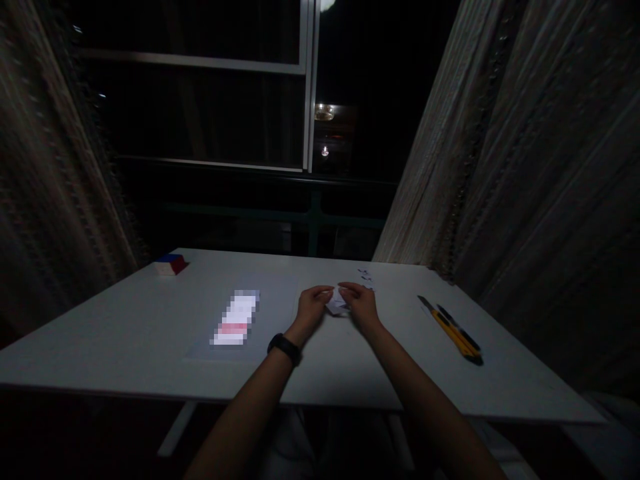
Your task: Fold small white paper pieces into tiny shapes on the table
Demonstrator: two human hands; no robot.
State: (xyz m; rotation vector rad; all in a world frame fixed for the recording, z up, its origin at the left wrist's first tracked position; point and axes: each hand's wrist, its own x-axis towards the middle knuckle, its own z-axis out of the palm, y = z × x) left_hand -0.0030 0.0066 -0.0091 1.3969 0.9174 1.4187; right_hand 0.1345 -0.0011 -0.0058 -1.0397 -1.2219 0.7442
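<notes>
Above the middle of the white table [340, 373], my left hand [314, 305] and my right hand [361, 303] face each other with fingers curled inward. Between them is a small folded piece of white paper [339, 303], pinched at its two sides. The picture is dim, so its exact folds cannot be made out. Just beyond my right hand lie a few small paper pieces [367, 277] with dark marks. A black band [285, 348] circles my left wrist.
To the right lie a yellow utility knife [453, 333] and a dark pen [459, 328]. On the left, a pixelated bright phone-like rectangle [236, 319] rests on a pale sheet [280, 300]. A blue, red and white cube [171, 264] sits at the far left corner. Curtains [425, 167] hang behind.
</notes>
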